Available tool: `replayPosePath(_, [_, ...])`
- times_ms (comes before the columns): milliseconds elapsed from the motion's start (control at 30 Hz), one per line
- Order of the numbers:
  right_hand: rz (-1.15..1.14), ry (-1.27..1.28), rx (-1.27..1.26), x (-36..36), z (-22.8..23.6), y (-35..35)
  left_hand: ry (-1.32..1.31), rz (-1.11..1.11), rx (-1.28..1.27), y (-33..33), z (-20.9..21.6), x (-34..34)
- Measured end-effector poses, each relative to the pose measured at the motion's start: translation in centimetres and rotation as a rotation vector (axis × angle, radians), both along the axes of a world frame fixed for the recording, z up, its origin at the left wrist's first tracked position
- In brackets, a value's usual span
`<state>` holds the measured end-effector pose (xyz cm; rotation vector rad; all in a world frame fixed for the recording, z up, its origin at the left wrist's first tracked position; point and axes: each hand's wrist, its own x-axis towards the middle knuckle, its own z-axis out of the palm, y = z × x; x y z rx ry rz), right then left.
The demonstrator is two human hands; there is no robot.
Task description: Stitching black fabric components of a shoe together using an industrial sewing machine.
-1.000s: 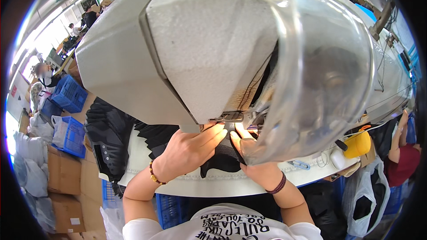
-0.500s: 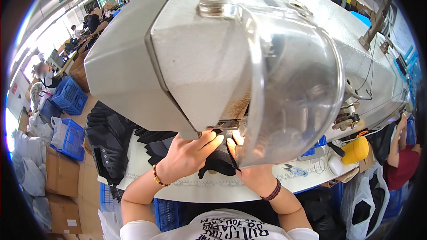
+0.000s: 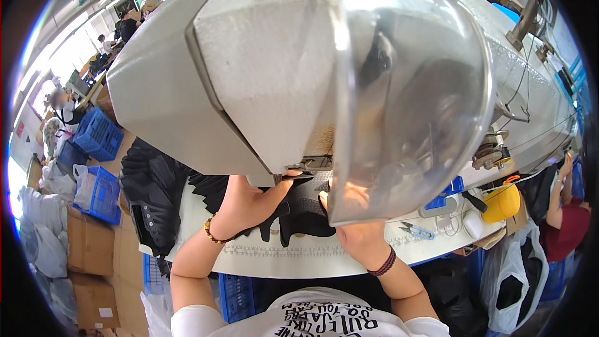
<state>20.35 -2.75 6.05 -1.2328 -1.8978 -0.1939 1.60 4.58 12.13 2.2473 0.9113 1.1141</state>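
Observation:
A black fabric piece with a dark grey textured part lies on the white sewing table under the head of a large sewing machine. At its left, my left hand is closed on the piece's edge near the needle area, thumb stretched along it. The machine head hides the other left fingers. From the right, my right hand grips the same piece, thumb at its edge. Its fingers show blurred through the clear plastic shield. The needle itself cannot be made out.
Stacked black cut pieces hang over the table's left edge. At the right lie blue-handled thread snips and a yellow container. Blue crates and cardboard boxes stand left. A co-worker in a red top sits right.
My left hand has turned: its fingers went behind the machine head, leaving thumb and palm showing. The fabric has shifted under the hands. The head view has moved nearer the machine.

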Motion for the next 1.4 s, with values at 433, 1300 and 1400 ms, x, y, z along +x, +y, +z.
replayPosePath(433, [0.025, 0.027, 0.026, 0.2, 0.6, 0.5, 0.48, -0.097, 0.598, -0.7, -0.4, -0.6])
replayPosePath(1300, [0.303, 0.265, -0.238, 4.5, 0.5, 3.0, 0.453, 0.142, 0.571, -2.7, -1.3, 2.6])
replayPosePath(1400, [0.345, 0.411, -0.115, 4.6, 0.7, 3.4, 0.464, 0.179, 0.587, -2.9, -1.3, 3.1])
